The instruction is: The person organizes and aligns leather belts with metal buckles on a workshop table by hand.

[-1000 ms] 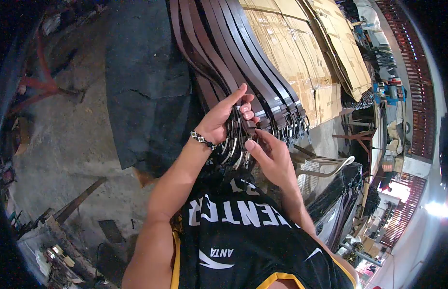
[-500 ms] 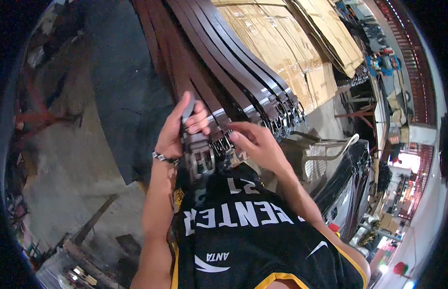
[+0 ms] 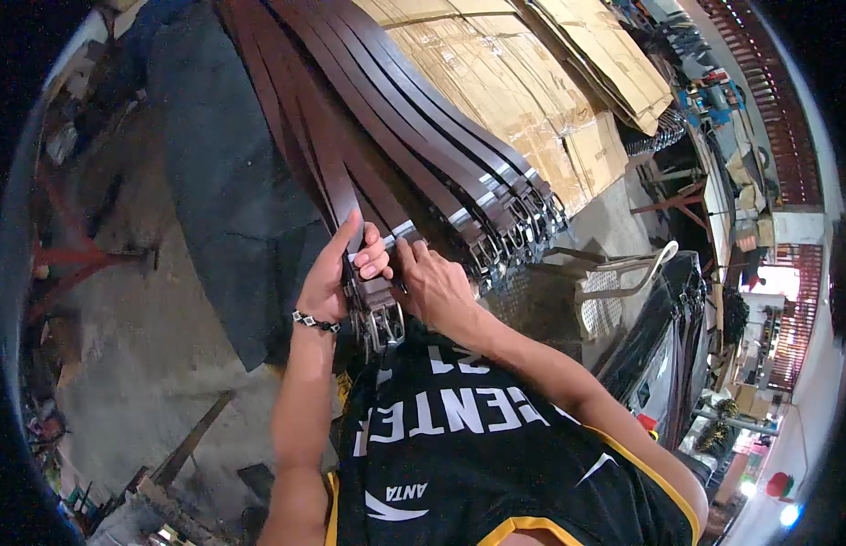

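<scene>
Many dark brown belts [image 3: 387, 100] lie side by side, their metal buckles [image 3: 518, 223] lined up at the near end. My left hand [image 3: 337, 264], with a beaded bracelet at the wrist, is closed around a few belts just above their buckles [image 3: 384, 326], which hang in front of my black jersey. My right hand [image 3: 432, 282] is beside it, fingers bent against the belts near the buckle end. Its fingertips are partly hidden, so what they grip cannot be made out.
Flattened cardboard [image 3: 505, 82] lies beyond the belts. Dark cloth [image 3: 223, 200] hangs at the left. A chair [image 3: 605, 291] stands at the right, near another belt pile [image 3: 678, 355]. Red metal legs [image 3: 86, 255] stand at the far left.
My right hand has moved left and closer to my left hand, its fingers now bent in on the belts. The buckles below my left hand hang slightly lower and closer together.
</scene>
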